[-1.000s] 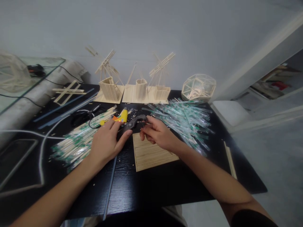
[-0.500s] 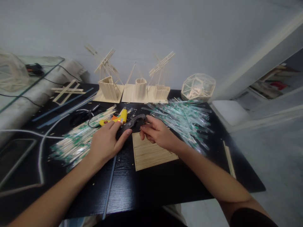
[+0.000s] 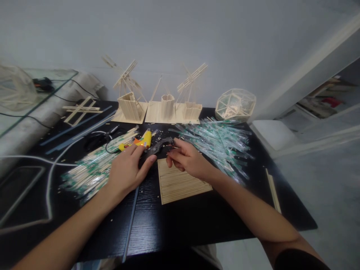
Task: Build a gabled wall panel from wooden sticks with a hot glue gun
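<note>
A black, curved hand tool (image 3: 159,145) lies low over the table between my two hands; its exact kind is too dark to make out. My left hand (image 3: 126,167) has its fingers and thumb around the tool's left end, the fingertips beside a yellow glue gun (image 3: 145,139). At the tool's right end my right hand (image 3: 185,157) is closed, fingers curled, partly hiding that end. Beneath my right hand is a flat panel of light wooden sticks (image 3: 180,187), its upper right part covered by the hand.
Wrapped sticks (image 3: 92,168) lie to the left, clear green-marked wrappers (image 3: 219,142) to the right. Stick-built windmill models (image 3: 131,107) and a faceted container (image 3: 236,105) stand at the back. A white cable (image 3: 49,187) loops on the left; loose sticks (image 3: 272,191) lie far right.
The view has shifted very slightly. My hands and the black tool hold nearly the same position.
</note>
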### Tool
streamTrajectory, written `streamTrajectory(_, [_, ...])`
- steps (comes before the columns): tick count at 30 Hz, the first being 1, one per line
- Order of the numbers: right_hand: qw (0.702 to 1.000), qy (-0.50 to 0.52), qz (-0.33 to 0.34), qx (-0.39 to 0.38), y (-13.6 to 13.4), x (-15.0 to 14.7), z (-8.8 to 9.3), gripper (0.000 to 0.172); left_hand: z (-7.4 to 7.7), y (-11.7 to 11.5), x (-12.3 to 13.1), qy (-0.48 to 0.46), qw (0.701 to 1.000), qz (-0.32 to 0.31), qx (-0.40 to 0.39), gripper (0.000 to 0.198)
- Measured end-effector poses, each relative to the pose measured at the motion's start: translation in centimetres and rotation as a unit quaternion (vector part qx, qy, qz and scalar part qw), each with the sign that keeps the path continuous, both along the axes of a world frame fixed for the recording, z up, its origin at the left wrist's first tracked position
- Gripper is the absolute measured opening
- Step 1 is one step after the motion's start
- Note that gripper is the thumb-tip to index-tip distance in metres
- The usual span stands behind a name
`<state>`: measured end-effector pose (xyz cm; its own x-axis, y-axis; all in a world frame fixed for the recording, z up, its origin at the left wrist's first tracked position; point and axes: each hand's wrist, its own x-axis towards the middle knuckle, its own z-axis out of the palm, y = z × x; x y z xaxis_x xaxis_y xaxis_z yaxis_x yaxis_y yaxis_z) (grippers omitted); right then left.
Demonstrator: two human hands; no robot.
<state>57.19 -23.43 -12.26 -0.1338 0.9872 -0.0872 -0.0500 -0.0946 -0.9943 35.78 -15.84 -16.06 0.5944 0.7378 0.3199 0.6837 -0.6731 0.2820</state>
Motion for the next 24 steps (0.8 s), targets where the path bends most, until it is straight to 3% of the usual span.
streamTrajectory(8, [0.997,-0.067,-0.011,0.044,0.2,1.0,0.4,0.008,0.4,0.3,-0.1,-0.022,0.999,0.021,-0.034,0.065])
streamTrajectory(11, [0.983,-0.153,-0.074,0.067,0.7,2.9,0.9,0.018,0.7,0.6,-0.3,-0.077,0.992,0.027,-0.096,0.060])
streamTrajectory(14, [0.965,-0.200,-0.151,0.079,1.6,5.2,1.0,0.020,0.7,0.9,-0.2,-0.158,0.968,0.036,-0.189,0.060])
streamTrajectory(17, [0.953,-0.232,-0.175,0.091,2.5,7.0,0.3,0.017,0.7,0.8,0.2,-0.238,0.916,0.059,-0.318,0.068])
streamTrajectory(20, [0.917,-0.338,-0.184,0.106,3.1,7.5,-1.1,0.011,0.9,0.6,0.7,-0.282,0.870,0.076,-0.398,0.075])
streamTrajectory(23, [0.839,-0.509,-0.147,0.127,3.4,6.8,-3.2,0.009,1.1,0.5,0.9,-0.293,0.861,0.078,-0.409,0.077])
streamTrajectory(24, [0.829,-0.529,-0.130,0.128,3.5,6.4,-3.8,0.011,1.1,0.5,0.9,-0.295,0.860,0.076,-0.410,0.077])
